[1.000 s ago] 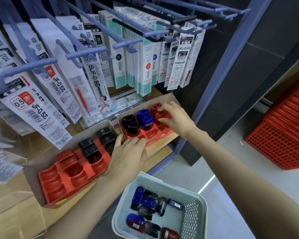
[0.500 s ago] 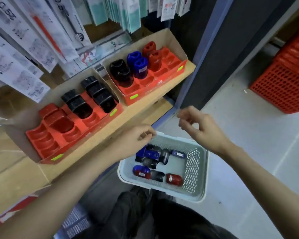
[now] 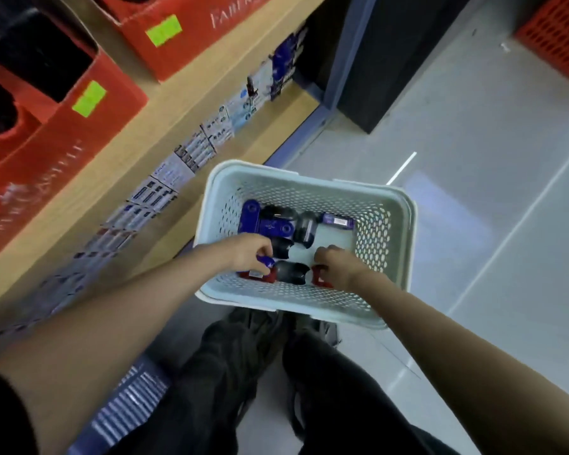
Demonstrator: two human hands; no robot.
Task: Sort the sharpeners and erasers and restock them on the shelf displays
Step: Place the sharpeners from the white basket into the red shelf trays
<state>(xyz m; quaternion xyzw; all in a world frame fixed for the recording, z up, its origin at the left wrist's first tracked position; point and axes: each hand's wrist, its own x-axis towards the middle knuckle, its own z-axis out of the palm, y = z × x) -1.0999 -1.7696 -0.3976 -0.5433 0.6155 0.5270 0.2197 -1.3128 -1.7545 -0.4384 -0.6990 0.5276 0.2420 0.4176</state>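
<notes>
A pale green perforated basket [image 3: 385,205] sits on the floor in front of me with several blue, black and red sharpeners inside. My left hand [image 3: 247,254] is down in the basket, its fingers curled round a blue sharpener [image 3: 265,261]. My right hand [image 3: 337,266] is also inside, pinching a red sharpener [image 3: 319,277]. Between the two hands lies a black sharpener [image 3: 293,272]. More blue sharpeners [image 3: 266,221] lie at the basket's far side. Two red display trays [image 3: 89,103] stand on the wooden shelf at the upper left.
The wooden shelf edge [image 3: 184,103] runs diagonally above the basket, with small packaged goods [image 3: 191,152] on the lower shelf below it. A red crate [image 3: 562,34] stands at the top right. My dark-trousered legs [image 3: 276,382] are below the basket. Grey floor lies to the right.
Both hands have dropped from the shelf trays into the basket and taken hold of sharpeners. The camera has tilted down, so the trays have slid to the upper left.
</notes>
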